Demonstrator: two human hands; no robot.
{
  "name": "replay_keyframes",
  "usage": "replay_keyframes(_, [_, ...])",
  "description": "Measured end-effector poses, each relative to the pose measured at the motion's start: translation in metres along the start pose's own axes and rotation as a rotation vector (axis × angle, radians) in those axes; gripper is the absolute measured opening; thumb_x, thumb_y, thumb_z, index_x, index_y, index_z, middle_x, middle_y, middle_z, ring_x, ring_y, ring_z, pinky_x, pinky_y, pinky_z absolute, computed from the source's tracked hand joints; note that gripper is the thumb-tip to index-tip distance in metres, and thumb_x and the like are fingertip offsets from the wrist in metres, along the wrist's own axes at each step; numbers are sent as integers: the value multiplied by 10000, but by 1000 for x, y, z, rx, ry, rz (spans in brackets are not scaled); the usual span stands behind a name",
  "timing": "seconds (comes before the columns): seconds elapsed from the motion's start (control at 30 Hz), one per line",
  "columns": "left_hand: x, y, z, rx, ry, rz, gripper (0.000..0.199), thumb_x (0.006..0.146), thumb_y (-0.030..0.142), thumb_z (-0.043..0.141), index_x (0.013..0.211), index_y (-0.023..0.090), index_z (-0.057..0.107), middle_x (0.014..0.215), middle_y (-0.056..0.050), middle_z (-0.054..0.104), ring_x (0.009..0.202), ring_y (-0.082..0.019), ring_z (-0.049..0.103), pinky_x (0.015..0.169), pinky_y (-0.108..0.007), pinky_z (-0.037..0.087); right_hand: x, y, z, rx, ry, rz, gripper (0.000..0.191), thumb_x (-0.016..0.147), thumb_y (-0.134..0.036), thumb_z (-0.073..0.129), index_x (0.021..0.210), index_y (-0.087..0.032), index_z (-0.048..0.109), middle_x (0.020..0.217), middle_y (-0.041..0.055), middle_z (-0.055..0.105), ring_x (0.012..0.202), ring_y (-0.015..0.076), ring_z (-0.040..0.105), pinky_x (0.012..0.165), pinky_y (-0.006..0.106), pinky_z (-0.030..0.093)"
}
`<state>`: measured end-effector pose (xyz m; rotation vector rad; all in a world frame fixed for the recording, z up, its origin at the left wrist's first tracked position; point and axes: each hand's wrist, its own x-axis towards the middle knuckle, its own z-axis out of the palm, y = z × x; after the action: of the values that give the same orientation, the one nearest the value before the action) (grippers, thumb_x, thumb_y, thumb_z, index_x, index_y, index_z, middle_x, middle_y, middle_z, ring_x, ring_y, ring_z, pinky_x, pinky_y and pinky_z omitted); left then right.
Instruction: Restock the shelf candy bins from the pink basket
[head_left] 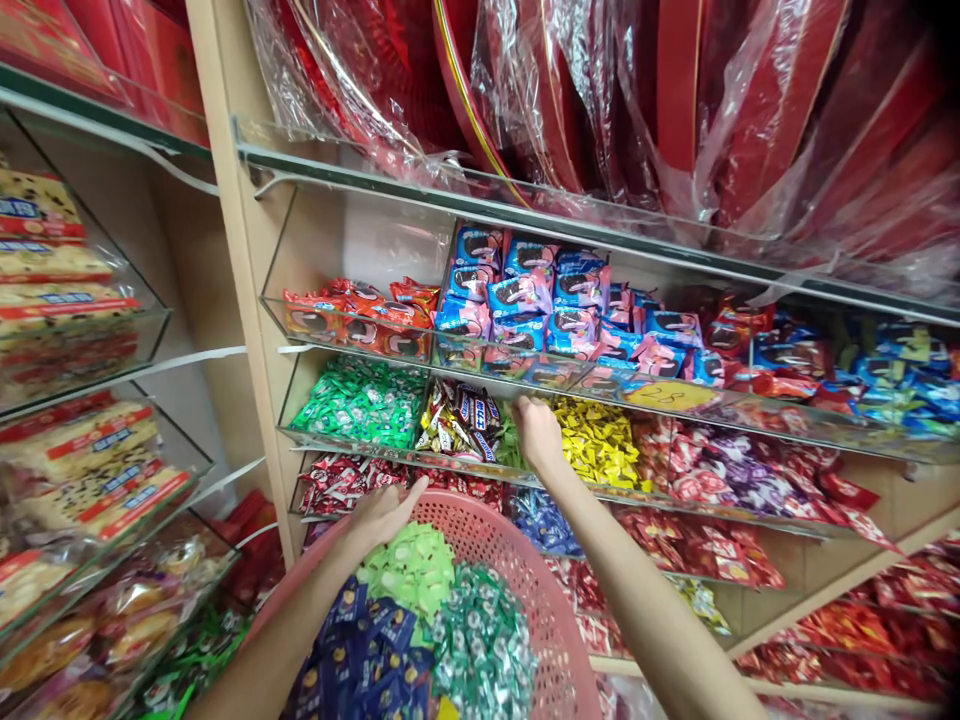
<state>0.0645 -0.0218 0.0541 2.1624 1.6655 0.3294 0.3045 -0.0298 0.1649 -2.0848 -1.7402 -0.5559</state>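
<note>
My right hand (538, 432) reaches into a glass-fronted shelf compartment, its fingers curled and their tips hidden. Around it lie light green wrapped candies (512, 440), Snickers bars (474, 418) to the left and yellow wrapped candies (600, 438) to the right. My left hand (384, 512) is stretched out over the near rim of the shelf side of a pink plastic basket (551, 590), palm inward, nothing visible in it. Inside the basket are light green packets (416, 570), dark blue packets (364, 655) and green-and-silver wrapped candies (484, 640).
Green candies (360, 400) fill the compartment at left. Above are blue-and-pink cookie packs (525, 295) behind a glass front with a yellow price tag (673, 396). A wooden upright (244, 270) divides the shelves. Plastic-wrapped red items (600, 90) hang over the top glass edge.
</note>
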Motion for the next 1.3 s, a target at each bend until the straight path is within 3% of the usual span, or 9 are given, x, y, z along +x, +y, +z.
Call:
replay_keyframes(0.33, [0,0,12,-8,-58,54,713,732,680,118,733,173,619,810,-131,659,806,-268,597,700,-336,408,-35,9,7,159,-19,61,189,815,-213,395,850,-181,577,761,51,627,683,139,551,592,215,294])
replay_keyframes(0.7, [-15,30,20,-30,-28,21,739,722,698,82,719,195,623,806,-108,663,788,-260,596,674,-328,413,-50,6,-4,-140,-149,-58,174,814,-103,379,911,-177,503,804,82,600,706,157,561,541,227,299])
replay_keyframes(0.83, [-21,45,29,-46,-26,14,719,734,683,106,751,195,633,833,-107,665,817,-250,595,704,-321,408,-49,15,-10,-125,-145,-125,170,803,-96,398,913,-176,499,804,86,606,722,168,567,556,227,328])
replay_keyframes(0.93, [-27,53,38,-40,-18,-9,741,727,691,93,790,191,637,866,-113,661,848,-262,586,721,-334,403,-56,22,-17,39,-69,-157,168,823,-136,383,910,-178,520,812,81,611,738,165,562,589,227,349])
replay_keyframes(1.07, [-33,58,46,-47,-29,-43,777,717,700,69,837,189,642,891,-114,659,871,-270,579,739,-341,397,-91,25,-21,573,26,-216,234,854,-251,344,913,-181,559,847,53,623,747,138,558,652,221,379])
replay_keyframes(1.17, [-32,59,45,-56,-25,-59,775,716,702,75,836,189,644,903,-107,657,885,-263,575,748,-326,395,-124,25,0,916,-120,-156,243,817,-314,398,856,-166,587,745,30,623,630,123,541,584,217,392])
replay_keyframes(1.3, [-26,60,39,-59,3,-47,778,722,697,67,818,181,640,873,-112,657,866,-255,579,721,-311,399,-148,19,57,1163,-393,38,221,725,-356,509,754,-150,583,575,-2,567,483,100,470,465,206,364])
